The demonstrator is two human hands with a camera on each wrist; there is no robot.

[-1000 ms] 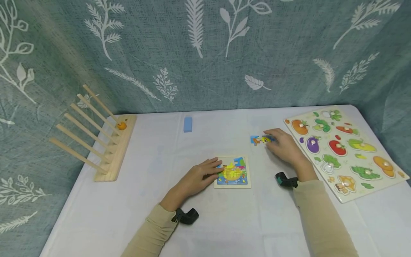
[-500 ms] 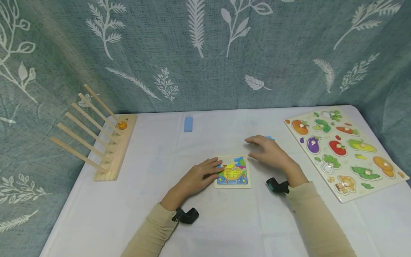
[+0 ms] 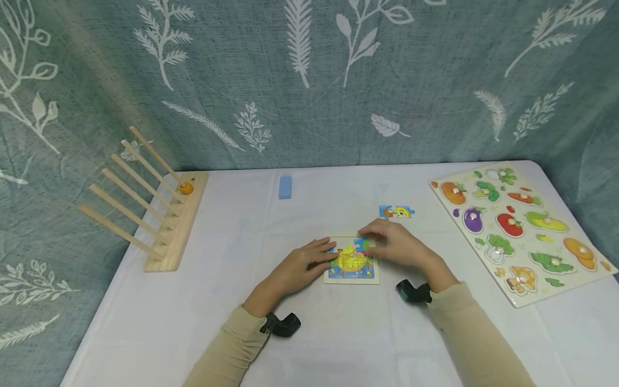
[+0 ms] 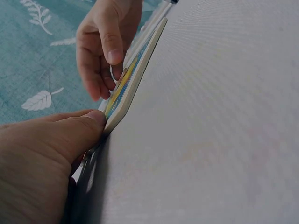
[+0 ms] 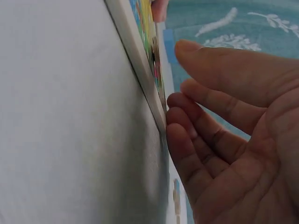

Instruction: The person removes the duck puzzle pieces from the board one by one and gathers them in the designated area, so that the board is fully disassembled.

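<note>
Wooden jigsaw tray (image 3: 351,279) lies centre of the white surface (image 3: 338,344), w/ both our hands on it. Left hand (image 3: 301,269) lies flat, fingers straight, pressing its left edge. Right hand (image 3: 394,248) touches the far right corner, fingers loosely bent; can't tell if it pinches a piece. Loose pieces (image 3: 396,212) lie just beyond.
</note>
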